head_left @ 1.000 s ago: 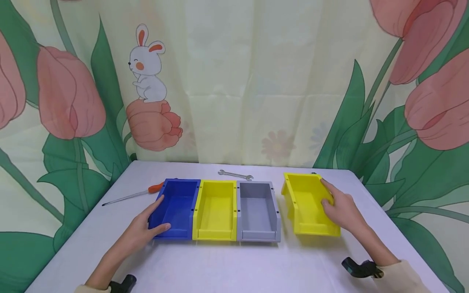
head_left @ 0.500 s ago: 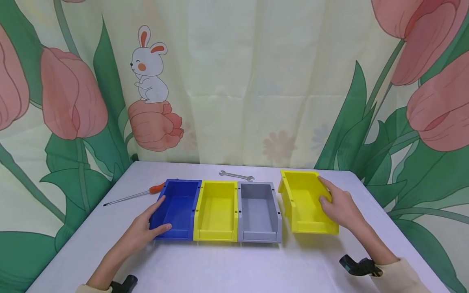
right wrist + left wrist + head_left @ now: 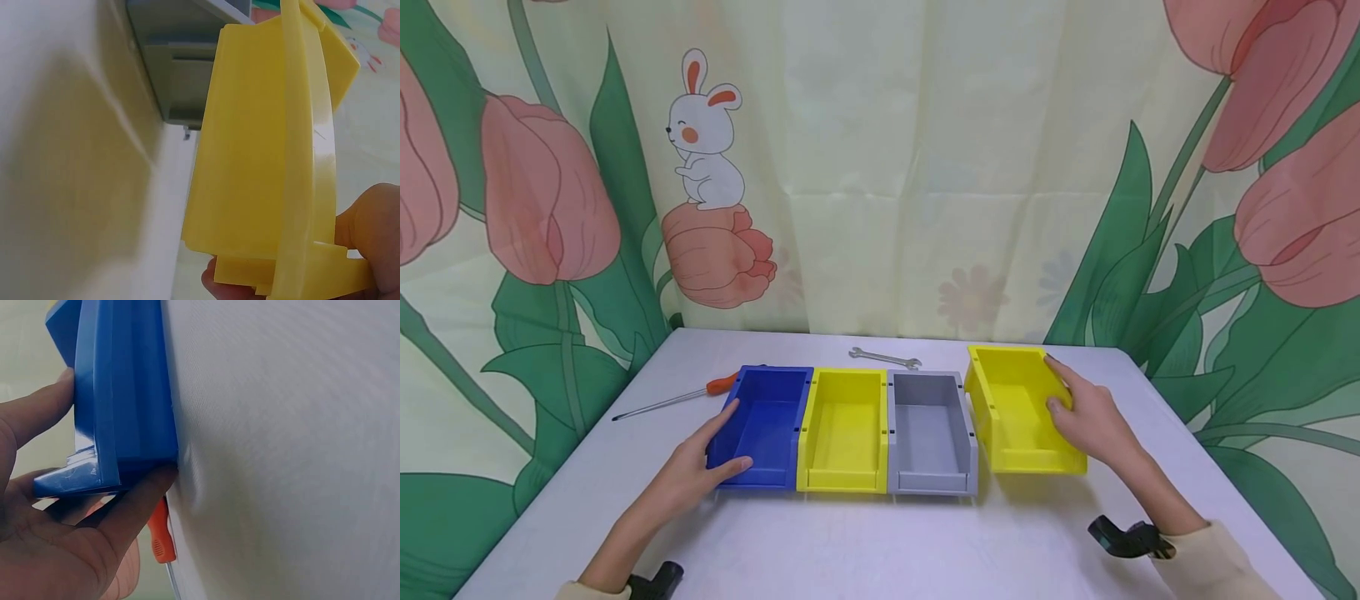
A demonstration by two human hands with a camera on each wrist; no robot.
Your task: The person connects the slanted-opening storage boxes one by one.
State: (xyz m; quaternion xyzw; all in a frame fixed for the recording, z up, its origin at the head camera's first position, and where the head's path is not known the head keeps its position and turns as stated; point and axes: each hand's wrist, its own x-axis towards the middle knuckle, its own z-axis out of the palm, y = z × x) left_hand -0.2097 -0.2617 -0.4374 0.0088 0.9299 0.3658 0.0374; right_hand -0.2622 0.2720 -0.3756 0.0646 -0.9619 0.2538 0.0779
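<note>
A blue plastic bin [image 3: 765,429], a yellow bin [image 3: 844,429] and a grey bin [image 3: 929,429] stand side by side in a row. My left hand [image 3: 681,479] grips the blue bin at its left wall, thumb over the rim and fingers along the outside, as the left wrist view shows. With my right hand [image 3: 1093,417] I hold a second yellow bin [image 3: 1022,412] by its right wall, thumb inside. That bin is raised and slightly tilted just right of the grey bin; in the right wrist view its underside [image 3: 244,144] hangs apart from the table.
A screwdriver with an orange handle [image 3: 721,384] lies left of the blue bin, partly behind it. Behind the row rests an open-ended wrench [image 3: 884,358]. The white table [image 3: 880,550] ends at a curtain [image 3: 865,167] printed with tulips and a rabbit.
My right hand has carried the second yellow bin leftward and slightly up in the view, closer to the grey bin. My left hand stays on the blue bin.
</note>
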